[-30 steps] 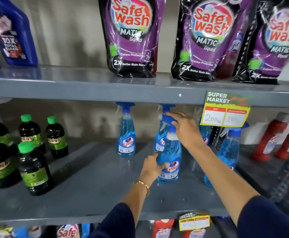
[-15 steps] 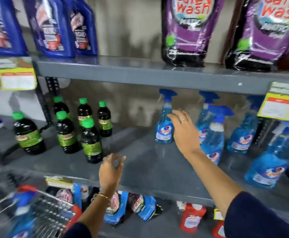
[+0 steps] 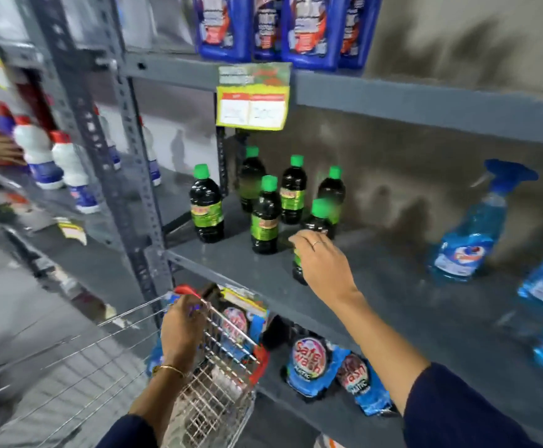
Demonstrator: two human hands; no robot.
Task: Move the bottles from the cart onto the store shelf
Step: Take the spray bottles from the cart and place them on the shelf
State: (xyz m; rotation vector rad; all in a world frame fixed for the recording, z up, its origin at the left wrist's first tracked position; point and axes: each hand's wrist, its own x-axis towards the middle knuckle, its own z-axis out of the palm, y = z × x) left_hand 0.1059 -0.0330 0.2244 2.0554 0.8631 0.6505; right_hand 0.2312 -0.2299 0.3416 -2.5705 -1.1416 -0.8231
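Grey shelf (image 3: 376,295); left hand (image 3: 179,331) in cart (image 3: 221,383).

- The left hand (image 3: 179,328) is wearing 1 thin gold bangle (image 3: 168,369) at its wrist.
- The right hand (image 3: 323,266) is wearing 1 slim ring (image 3: 318,243) on a finger.
- Dark navy sleeves (image 3: 464,412) are covering both arms above the forearm, beyond the bangle.

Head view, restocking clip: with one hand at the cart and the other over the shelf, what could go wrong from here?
1. The right hand hangs right in front of the nearest dark green-capped bottle; a careless move could topple it into the close cluster behind.
2. The left hand reaches into the cart while the picture is motion-blurred, so a hasty grab may slip.
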